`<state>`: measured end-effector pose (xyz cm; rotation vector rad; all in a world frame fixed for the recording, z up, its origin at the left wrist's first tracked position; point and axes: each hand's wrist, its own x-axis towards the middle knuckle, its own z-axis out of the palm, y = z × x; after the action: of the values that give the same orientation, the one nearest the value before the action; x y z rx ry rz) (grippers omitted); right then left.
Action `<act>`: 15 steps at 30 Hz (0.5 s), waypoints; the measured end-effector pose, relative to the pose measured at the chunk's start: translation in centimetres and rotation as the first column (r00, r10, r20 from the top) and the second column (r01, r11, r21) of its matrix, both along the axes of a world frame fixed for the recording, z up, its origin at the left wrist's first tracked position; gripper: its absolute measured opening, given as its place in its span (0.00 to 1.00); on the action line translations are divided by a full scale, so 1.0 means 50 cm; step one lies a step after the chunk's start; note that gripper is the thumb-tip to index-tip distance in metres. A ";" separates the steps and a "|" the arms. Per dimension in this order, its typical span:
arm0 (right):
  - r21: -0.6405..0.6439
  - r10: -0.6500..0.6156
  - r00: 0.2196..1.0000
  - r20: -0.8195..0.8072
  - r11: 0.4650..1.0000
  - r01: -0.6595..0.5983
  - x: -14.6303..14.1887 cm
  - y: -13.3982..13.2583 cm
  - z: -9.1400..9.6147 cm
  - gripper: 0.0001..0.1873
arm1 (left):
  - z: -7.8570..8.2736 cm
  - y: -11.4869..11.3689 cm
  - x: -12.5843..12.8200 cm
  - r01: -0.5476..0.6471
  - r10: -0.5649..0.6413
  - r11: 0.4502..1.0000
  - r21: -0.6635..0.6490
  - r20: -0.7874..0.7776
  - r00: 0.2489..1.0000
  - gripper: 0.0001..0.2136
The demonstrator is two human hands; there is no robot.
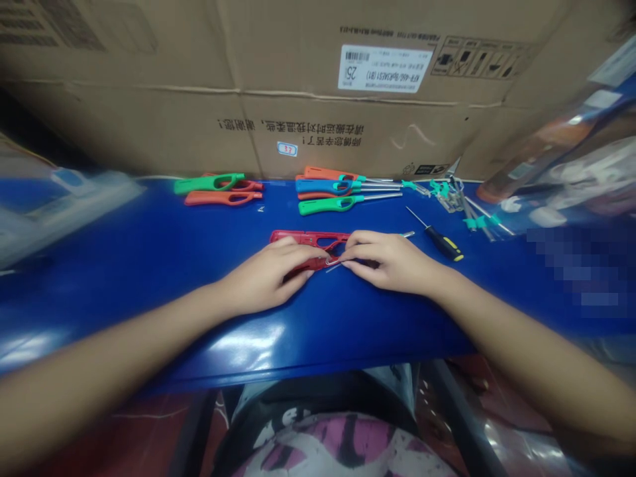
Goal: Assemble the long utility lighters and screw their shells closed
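Note:
On the blue table lies an opened red lighter casing in two halves. Its upper half [291, 236] lies flat, a metal tube end [408, 234] showing beyond my right hand. My left hand [271, 275] is closed, with thumb and fingers around the lower red half [304, 266], which it partly hides. My right hand [392, 260] pinches at that half's right end, where a thin pale wire [332, 263] runs to the fingertips. Fingers cover the wire's far end.
Green and orange lighter handles [218, 197] lie at back left. Several lighters with metal tubes [325, 207] lie at back centre. Right of them are loose tubes and teal parts [470, 222], a screwdriver [442, 242] and a plastic bag [586, 179]. A cardboard box [173, 126] stands behind.

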<state>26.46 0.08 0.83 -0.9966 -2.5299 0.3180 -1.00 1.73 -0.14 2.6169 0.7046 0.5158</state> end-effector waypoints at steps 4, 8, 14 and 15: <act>0.027 -0.054 0.996 -0.065 0.998 0.055 0.012 0.011 0.005 0.09 | 0.001 0.001 -0.002 -0.032 0.032 0.999 -0.018 0.003 0.999 0.15; 0.075 -0.061 0.994 -0.092 0.995 0.068 0.009 0.019 0.001 0.10 | -0.002 -0.002 0.002 -0.084 0.092 0.991 -0.103 0.084 0.992 0.10; 0.082 0.000 0.999 -0.032 0.997 0.003 -0.011 0.021 -0.011 0.11 | -0.013 -0.008 0.015 -0.160 0.219 0.947 -0.280 0.192 0.957 0.09; 0.085 0.009 1.000 -0.029 0.996 -0.006 -0.012 0.022 -0.014 0.10 | -0.014 -0.009 0.017 -0.168 0.236 0.938 -0.304 0.200 0.951 0.09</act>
<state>25.87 1.19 0.15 -0.9437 -2.4988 0.2241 -0.16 1.28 -0.85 2.1852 0.9031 0.7129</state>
